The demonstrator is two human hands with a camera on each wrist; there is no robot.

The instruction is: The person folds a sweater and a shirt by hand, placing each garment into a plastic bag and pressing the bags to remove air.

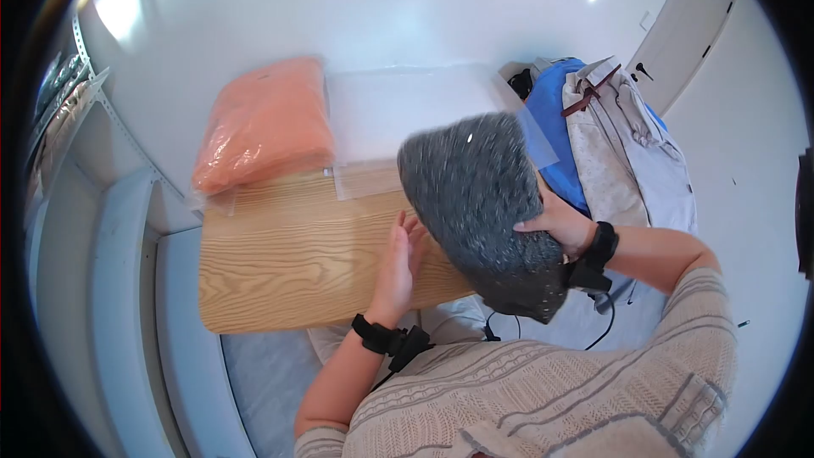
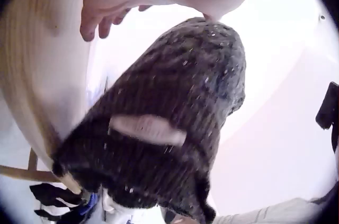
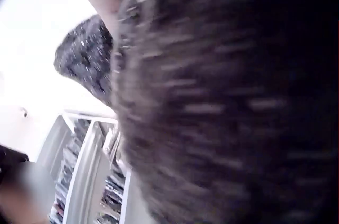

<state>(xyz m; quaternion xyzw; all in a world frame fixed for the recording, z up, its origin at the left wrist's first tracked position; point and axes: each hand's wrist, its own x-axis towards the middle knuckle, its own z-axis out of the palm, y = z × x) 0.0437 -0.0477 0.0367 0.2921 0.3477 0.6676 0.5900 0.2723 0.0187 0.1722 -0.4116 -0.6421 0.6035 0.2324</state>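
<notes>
A folded dark grey knit garment [image 1: 471,195] with white flecks is held up over the right part of the wooden table. My right hand [image 1: 561,219] grips its right edge, thumb on the near face and the other fingers hidden behind. To the left of the garment is my left hand [image 1: 397,270], fingers loosely extended and holding nothing. In the left wrist view, a pale oblong label [image 2: 148,128] shows on the knit. Close up and blurred, the knit garment [image 3: 212,102] fills much of the right wrist view.
A puffy orange item in clear plastic [image 1: 270,123] lies at the table's back left. Beside it, a clear plastic bag [image 1: 398,97] spreads along the back. Blue and beige garments [image 1: 602,136] are heaped at the right. White shelving [image 1: 102,246] stands left of the wooden table [image 1: 288,263].
</notes>
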